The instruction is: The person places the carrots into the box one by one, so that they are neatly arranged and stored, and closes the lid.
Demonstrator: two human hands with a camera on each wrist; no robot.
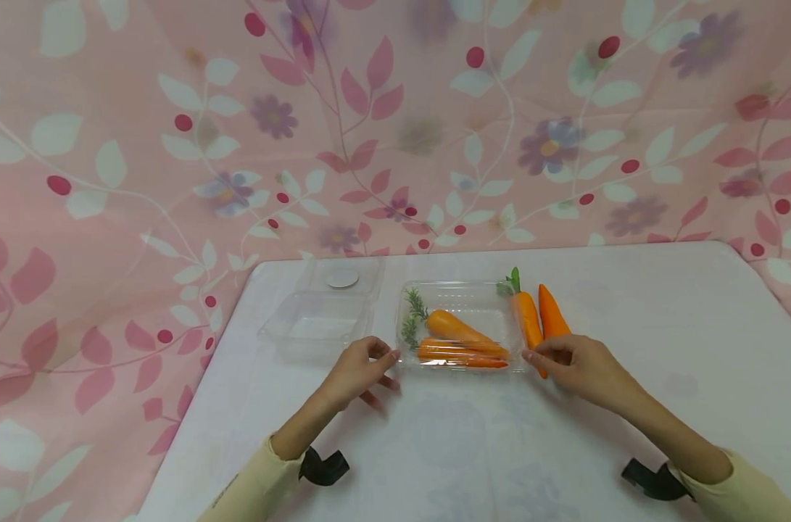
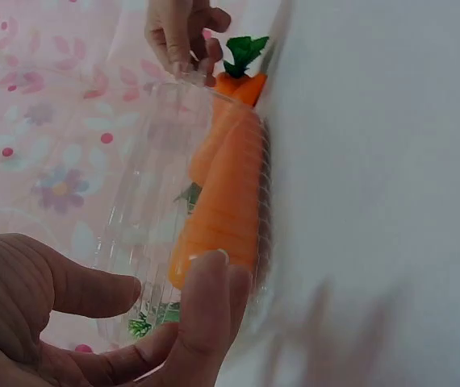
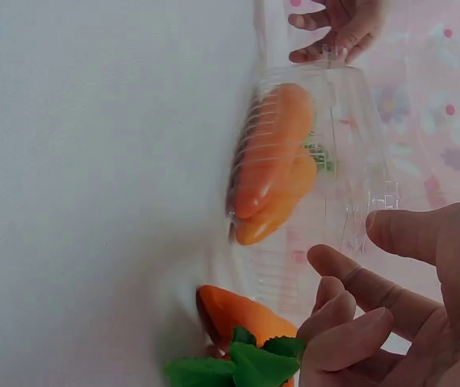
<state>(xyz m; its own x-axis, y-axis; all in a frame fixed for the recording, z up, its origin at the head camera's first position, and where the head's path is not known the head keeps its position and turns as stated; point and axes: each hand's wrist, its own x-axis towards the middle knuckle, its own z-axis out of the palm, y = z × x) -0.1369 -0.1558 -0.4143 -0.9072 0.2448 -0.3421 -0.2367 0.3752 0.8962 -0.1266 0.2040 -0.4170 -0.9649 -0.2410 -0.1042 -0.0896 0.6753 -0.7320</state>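
A clear plastic clamshell box (image 1: pixel 496 308) sits in front of me with its lid over several orange carrots (image 1: pixel 457 326), green tops toward the left. At its front left corner my left hand (image 1: pixel 362 370) pinches the rim between thumb and fingers. My right hand (image 1: pixel 584 370) holds the front right corner the same way, its other fingers loosely bent in the right wrist view. Just right of the box lie two more carrots, one with a green leafy top (image 1: pixel 528 319) and a plain one (image 1: pixel 552 312), partly behind my right hand.
A second clear clamshell box (image 1: pixel 317 315) stands at the left back with its lid raised, a round white sticker (image 1: pixel 341 277) on the lid. The white table (image 1: pixel 434 449) ends at a pink floral cloth (image 1: pixel 395 145) behind.
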